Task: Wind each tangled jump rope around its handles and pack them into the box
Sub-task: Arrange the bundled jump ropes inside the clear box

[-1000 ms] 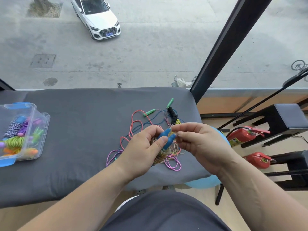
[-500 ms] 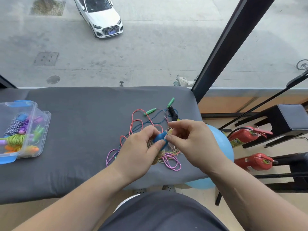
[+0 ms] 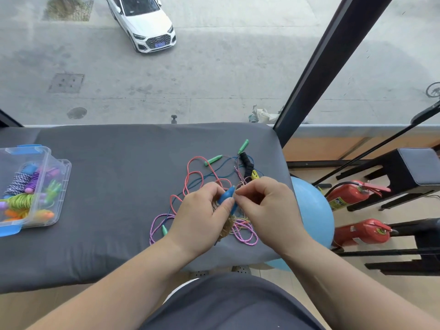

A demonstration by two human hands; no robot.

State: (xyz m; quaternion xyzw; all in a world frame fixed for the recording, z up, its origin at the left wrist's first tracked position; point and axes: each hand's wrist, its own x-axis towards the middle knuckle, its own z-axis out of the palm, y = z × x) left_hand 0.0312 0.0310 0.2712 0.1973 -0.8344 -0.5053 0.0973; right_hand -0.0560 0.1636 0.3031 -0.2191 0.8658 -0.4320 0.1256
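Left hand (image 3: 200, 217) grips the blue handle (image 3: 226, 196); right hand (image 3: 266, 206) pinches tan rope (image 3: 228, 226) beside it; the car (image 3: 142, 22) grille shows four rings.

My left hand (image 3: 200, 220) and right hand (image 3: 269, 210) run back into bare forearms (image 3: 123, 289); plain dark grey cloth (image 3: 233, 306) covers my lap.

The white car (image 3: 142, 22) bears a four-ring Audi badge (image 3: 159, 39); its blue plate (image 3: 159, 45) is unreadable.
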